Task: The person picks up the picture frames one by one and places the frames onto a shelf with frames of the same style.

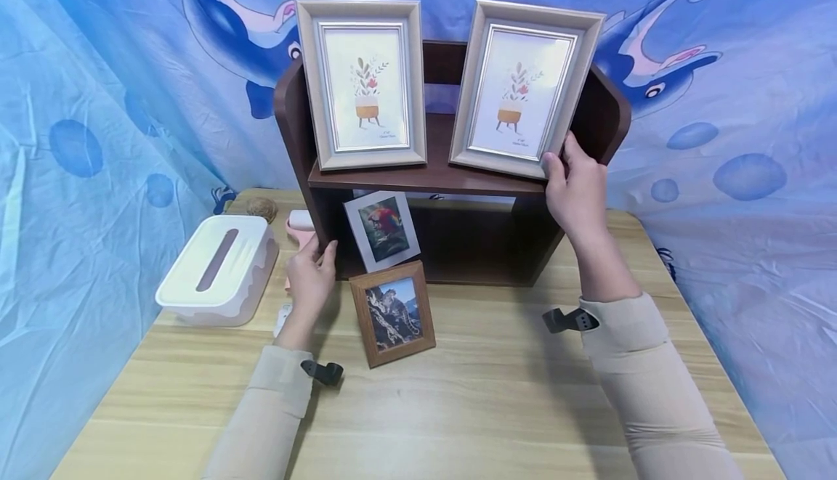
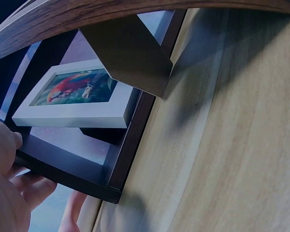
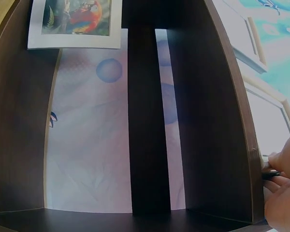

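Observation:
A dark brown two-tier shelf (image 1: 425, 181) stands on the table. My left hand (image 1: 309, 277) grips the edge of its left side panel, thumb on the inner face, as the left wrist view shows. My right hand (image 1: 578, 193) pinches the lower right corner of a beige photo frame (image 1: 515, 88) with a potted-plant print, which leans tilted on the upper tier. A matching beige frame (image 1: 362, 88) stands at that tier's left. Below, a white frame (image 1: 382, 229) with a parrot picture stands in the lower tier. A brown wooden frame (image 1: 395, 313) with a big-cat picture stands before the shelf.
Left of the shelf sit a white tissue box (image 1: 219, 269), a twine ball (image 1: 261, 208) and a pink-handled roller (image 1: 301, 222), partly hidden. A blue dolphin-print curtain (image 1: 85, 175) hangs behind. The wooden table (image 1: 477, 393) extends in front of the shelf.

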Tool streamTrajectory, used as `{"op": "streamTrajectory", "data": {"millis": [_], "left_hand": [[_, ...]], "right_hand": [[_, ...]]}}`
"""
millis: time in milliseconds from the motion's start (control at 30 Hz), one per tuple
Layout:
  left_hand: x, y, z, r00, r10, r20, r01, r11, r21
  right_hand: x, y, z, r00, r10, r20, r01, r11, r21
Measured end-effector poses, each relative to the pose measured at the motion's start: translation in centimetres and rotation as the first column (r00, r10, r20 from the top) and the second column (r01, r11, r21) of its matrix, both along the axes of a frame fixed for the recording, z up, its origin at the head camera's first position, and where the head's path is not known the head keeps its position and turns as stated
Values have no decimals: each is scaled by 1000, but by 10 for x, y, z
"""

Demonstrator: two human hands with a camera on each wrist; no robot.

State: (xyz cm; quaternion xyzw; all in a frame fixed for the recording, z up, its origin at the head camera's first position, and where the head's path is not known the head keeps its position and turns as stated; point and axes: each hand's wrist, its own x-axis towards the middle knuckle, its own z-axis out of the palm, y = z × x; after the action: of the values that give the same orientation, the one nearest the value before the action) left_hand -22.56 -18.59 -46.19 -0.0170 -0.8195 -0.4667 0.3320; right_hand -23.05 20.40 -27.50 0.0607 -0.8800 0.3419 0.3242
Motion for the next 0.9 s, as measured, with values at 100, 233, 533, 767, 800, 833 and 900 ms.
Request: {"op": "streamTrajectory", "data": {"millis": [100,233,533,767,800,833,900], "left_hand": [[0,0,0,1000,-3,-1,3,1000,1],[1,1,-1,1000,-3,0,3,1000,0],[0,1,0,1000,10,2,-10,1000,0],[0,1,0,1000,7,-16,-7,1000,2],[0,1,0,1000,7,-18,-7,1000,0],[0,1,0,1000,9,-18,-9,1000,-3],[0,1,-1,1000,11,-16,-12,1000,-11]], "right_hand": [[2,-1,-3,1000,25,-2,-25,994,-104],[5,-3,-7,999,27,-36,-34,979,-203],[1,-3,-9,997,-36,-69,27,992,-126],[6,0,-13,992,-16,-122,0,991,-131],[8,0,-14,991,-14,-133,-4,991,-133],[10,1,-14,990,-12,-138,-8,990,-142],[15,3,-15,989,-11,-145,-12,987,-159]]}}
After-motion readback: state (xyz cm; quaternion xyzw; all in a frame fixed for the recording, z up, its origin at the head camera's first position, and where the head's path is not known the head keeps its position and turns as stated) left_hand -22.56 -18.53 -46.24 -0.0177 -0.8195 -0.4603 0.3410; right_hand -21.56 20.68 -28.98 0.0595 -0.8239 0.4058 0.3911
